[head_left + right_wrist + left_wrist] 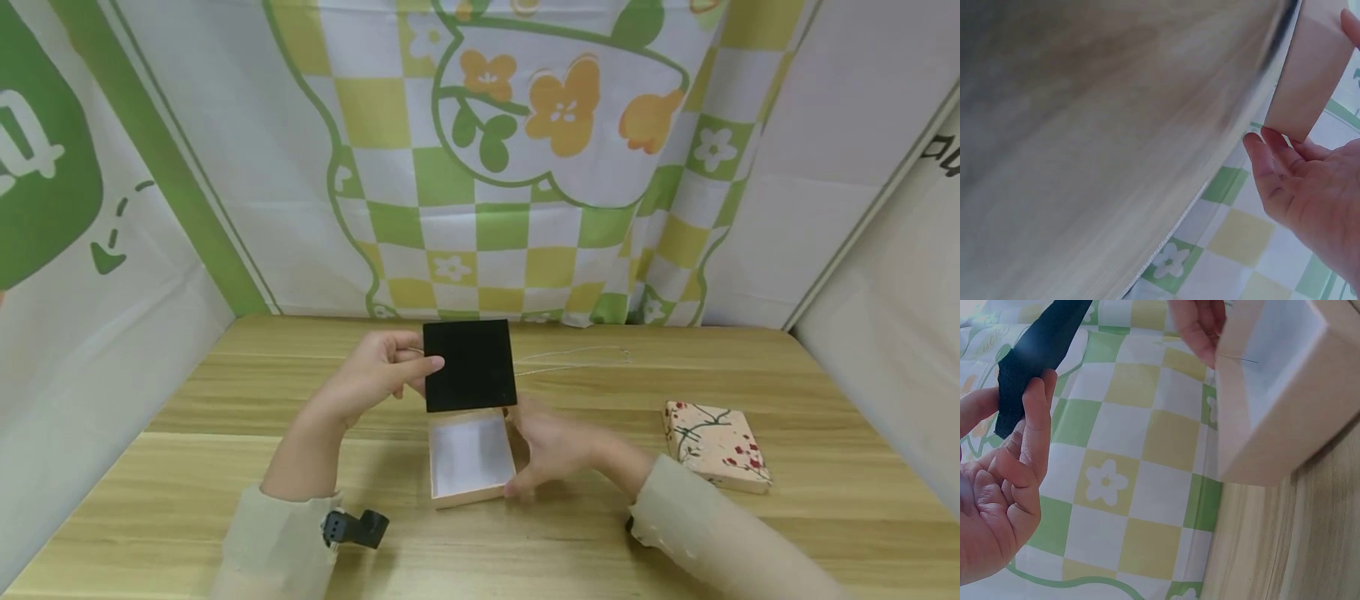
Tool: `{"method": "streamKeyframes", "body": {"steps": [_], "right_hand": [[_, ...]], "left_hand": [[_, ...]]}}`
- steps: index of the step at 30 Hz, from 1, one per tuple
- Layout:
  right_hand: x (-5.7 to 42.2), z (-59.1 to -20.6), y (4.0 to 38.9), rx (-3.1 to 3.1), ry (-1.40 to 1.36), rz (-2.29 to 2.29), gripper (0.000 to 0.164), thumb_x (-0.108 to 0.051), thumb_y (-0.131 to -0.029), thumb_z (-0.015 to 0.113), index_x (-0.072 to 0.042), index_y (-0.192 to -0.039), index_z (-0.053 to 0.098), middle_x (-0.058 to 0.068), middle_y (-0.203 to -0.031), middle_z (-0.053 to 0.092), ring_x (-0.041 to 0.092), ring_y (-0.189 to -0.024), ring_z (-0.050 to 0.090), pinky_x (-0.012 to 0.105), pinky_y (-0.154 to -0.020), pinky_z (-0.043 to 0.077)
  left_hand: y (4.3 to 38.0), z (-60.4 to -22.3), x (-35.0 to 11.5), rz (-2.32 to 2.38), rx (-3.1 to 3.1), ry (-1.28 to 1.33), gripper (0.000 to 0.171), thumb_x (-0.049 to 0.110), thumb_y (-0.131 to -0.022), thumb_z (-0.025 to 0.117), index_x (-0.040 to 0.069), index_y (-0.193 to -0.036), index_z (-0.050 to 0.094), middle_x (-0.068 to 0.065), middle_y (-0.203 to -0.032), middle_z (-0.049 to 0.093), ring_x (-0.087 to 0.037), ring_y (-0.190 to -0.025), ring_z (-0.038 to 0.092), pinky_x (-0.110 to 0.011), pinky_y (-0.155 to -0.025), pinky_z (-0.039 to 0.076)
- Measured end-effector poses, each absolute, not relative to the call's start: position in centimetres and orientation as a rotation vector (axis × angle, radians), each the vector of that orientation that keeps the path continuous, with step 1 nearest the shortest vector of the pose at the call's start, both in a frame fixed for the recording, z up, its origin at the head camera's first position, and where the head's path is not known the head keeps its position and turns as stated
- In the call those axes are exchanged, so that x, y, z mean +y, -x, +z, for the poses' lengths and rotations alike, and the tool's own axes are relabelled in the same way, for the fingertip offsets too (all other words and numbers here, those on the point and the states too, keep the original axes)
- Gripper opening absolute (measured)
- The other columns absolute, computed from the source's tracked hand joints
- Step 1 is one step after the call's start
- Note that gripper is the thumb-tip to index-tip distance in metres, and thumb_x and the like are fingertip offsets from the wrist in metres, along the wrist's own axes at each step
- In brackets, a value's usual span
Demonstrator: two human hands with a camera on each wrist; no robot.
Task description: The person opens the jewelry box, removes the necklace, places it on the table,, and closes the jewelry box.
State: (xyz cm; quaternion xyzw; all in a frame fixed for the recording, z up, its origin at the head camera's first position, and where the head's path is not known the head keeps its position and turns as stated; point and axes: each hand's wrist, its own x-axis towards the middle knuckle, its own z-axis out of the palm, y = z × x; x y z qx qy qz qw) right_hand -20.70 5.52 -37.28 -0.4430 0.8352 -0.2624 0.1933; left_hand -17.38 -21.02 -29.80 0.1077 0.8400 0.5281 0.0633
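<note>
A flat black square pad (470, 365) is pinched at its left edge between the thumb and fingers of my left hand (393, 367). In the left wrist view the pad (1038, 353) appears nearly edge-on, its surface soft-looking. Below it stands an open, pale peach box base (471, 454) with a white inside. My right hand (551, 446) grips this base by its right side, thumb at the near corner and fingers at the far one. From behind the pad a thin silvery chain (573, 358) stretches to the right over the table; its left part is hidden.
A box lid (716, 446) with a red-blossom branch pattern lies on the wooden table (225, 400) to the right, beyond my right forearm. A checked, flowered cloth (502, 225) hangs along the table's back edge. White printed sheets flank both sides.
</note>
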Motion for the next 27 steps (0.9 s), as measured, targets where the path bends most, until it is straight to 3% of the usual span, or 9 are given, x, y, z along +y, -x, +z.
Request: {"method": "streamKeyframes", "body": {"steps": [3, 10, 17, 22, 27], "right_hand": [[5.8, -37.1, 20.8, 2.329, 1.271, -0.812, 0.136, -0.026, -0.074, 0.088, -0.021, -0.157, -0.019, 0.010, -0.167, -0.009, 0.027, -0.152, 0.010, 0.050, -0.122, 0.020], [6.9, -36.3, 21.1, 2.297, 1.096, -1.021, 0.115, -0.026, -0.073, 0.086, -0.009, -0.157, 0.010, 0.012, -0.160, 0.026, 0.030, -0.141, 0.038, 0.051, -0.115, 0.035], [8.0, -35.5, 21.3, 2.119, 1.076, -1.393, 0.102, -0.002, -0.074, 0.082, -0.005, -0.152, 0.016, 0.018, -0.154, 0.027, 0.036, -0.137, 0.042, 0.050, -0.110, 0.042], [8.2, -35.0, 21.2, 2.004, 1.160, -1.602, 0.098, 0.011, -0.073, 0.076, -0.002, -0.149, 0.016, 0.022, -0.150, 0.022, 0.024, -0.120, 0.053, 0.042, -0.097, 0.053], [8.4, -34.5, 20.7, 1.966, 1.188, -1.670, 0.099, 0.013, -0.073, 0.073, -0.001, -0.149, 0.011, 0.023, -0.152, 0.016, 0.014, -0.122, 0.052, 0.036, -0.092, 0.055]], "left_hand": [[17.4, -29.8, -21.0, 1.600, 2.539, -0.327, 0.031, 0.024, -0.097, 0.063, 0.008, -0.077, 0.045, 0.003, -0.067, 0.066, -0.021, -0.076, 0.068, -0.028, -0.061, 0.043], [17.4, -29.8, -21.2, 1.625, 2.535, -0.331, 0.031, 0.023, -0.097, 0.063, 0.007, -0.077, 0.045, 0.004, -0.064, 0.065, -0.021, -0.075, 0.068, -0.028, -0.061, 0.043], [17.3, -29.6, -21.1, 1.644, 2.542, -0.348, 0.034, 0.024, -0.097, 0.063, 0.008, -0.074, 0.042, 0.006, -0.058, 0.057, -0.022, -0.078, 0.069, -0.029, -0.061, 0.043], [17.1, -29.4, -20.9, 1.677, 2.525, -0.355, 0.036, 0.023, -0.097, 0.063, 0.008, -0.075, 0.039, 0.007, -0.053, 0.042, -0.023, -0.079, 0.069, -0.028, -0.061, 0.043], [16.7, -29.0, -20.4, 1.727, 2.494, -0.375, 0.035, 0.022, -0.098, 0.062, 0.008, -0.075, 0.039, 0.008, -0.051, 0.035, -0.024, -0.080, 0.069, -0.026, -0.061, 0.042]]}}
